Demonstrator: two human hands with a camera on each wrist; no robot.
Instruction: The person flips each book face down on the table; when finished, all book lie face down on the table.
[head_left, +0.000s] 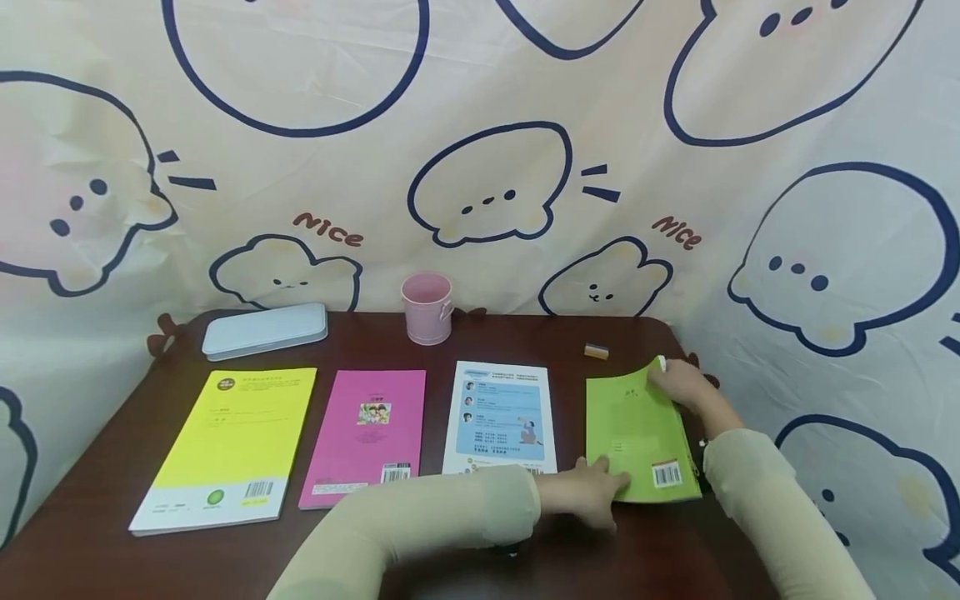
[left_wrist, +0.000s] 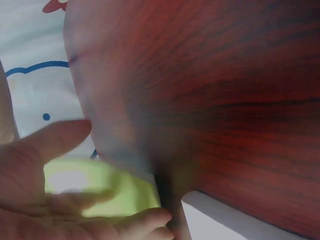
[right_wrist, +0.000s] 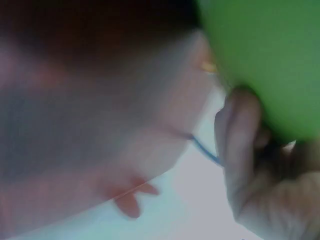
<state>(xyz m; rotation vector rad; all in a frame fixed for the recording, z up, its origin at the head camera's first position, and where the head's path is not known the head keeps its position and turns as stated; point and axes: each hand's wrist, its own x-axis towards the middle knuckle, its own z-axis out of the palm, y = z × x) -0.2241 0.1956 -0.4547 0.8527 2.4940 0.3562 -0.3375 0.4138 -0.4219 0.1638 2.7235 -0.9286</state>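
My right hand (head_left: pixel 684 385) grips a green book (head_left: pixel 636 437) at its upper right corner, which is lifted and bent. In the right wrist view the curled fingers (right_wrist: pixel 242 125) lie against the blurred green cover. At the lower left corner of the same book is my left hand (head_left: pixel 591 493), thumb and fingers spread, with fingertips right at the cover's edge. To its left lies a white and blue book (head_left: pixel 501 417), its lower edge partly hidden by the left forearm.
On the dark brown table (head_left: pixel 360 342) also lie a yellow book (head_left: pixel 232 442) and a pink book (head_left: pixel 367 437). Along the back stand a light blue case (head_left: pixel 265 331) and a pink bucket (head_left: pixel 427 310). A small eraser-like block (head_left: pixel 596 352) sits behind the green book.
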